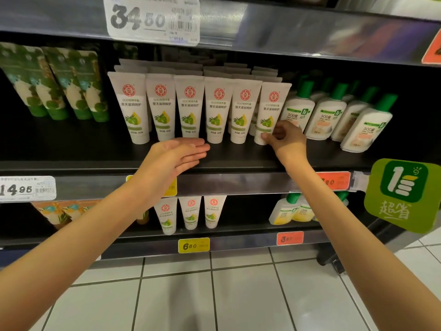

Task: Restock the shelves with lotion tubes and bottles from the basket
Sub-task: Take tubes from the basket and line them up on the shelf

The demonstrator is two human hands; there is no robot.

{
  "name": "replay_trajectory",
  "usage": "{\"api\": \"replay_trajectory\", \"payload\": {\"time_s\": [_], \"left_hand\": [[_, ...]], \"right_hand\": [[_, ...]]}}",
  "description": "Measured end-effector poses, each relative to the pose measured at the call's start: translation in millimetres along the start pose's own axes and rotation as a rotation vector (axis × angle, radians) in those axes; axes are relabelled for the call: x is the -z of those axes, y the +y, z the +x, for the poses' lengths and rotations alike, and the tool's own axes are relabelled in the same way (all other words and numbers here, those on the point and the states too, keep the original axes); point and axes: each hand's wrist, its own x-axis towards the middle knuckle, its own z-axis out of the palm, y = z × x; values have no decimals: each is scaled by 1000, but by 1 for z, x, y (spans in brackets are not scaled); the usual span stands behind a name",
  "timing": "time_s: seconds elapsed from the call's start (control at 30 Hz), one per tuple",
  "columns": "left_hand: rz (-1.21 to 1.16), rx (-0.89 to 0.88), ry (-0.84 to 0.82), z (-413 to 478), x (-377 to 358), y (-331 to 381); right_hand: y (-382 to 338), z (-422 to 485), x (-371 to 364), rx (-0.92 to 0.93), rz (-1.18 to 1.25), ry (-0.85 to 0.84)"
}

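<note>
Several white lotion tubes with red seals and green fruit prints stand cap-down in rows on the middle shelf [238,161]. My right hand [285,137] grips the bottom of the rightmost front tube [272,108], which leans slightly right. My left hand [177,152] is flat and open, palm facing right, just in front of the third tube [189,106], holding nothing. White bottles with green caps [324,113] lean to the right of the tubes. No basket is in view.
Green patterned tubes [55,84] stand at the shelf's left. The lower shelf holds three white tubes [191,212] and small yellow-labelled bottles [291,209]. A green promo sign [403,194] juts out at right. Price tags line the shelf rails; white floor tiles lie below.
</note>
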Motion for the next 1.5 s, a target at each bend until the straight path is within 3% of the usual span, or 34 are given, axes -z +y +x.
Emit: {"api": "replay_trajectory", "payload": {"time_s": [0.27, 0.37, 0.43, 0.73, 1.1, 1.27, 1.5], "left_hand": [[30, -1, -17, -9, 1, 3], [137, -50, 46, -21, 6, 7], [256, -119, 100, -35, 13, 9], [539, -27, 231, -158, 131, 17], [705, 85, 1052, -455, 296, 3], [756, 315, 1352, -588, 341, -45], [649, 638, 1444, -655, 385, -116]], "right_hand": [[-8, -12, 7, -19, -14, -43], [-21, -40, 5, 91, 7, 105], [-37, -68, -5, 182, 77, 81], [-141, -184, -116, 297, 336, -665], [-256, -391, -260, 447, 487, -1454], [-307, -490, -309, 432, 515, -1650], [-321, -598, -374, 555, 209, -1801]]}}
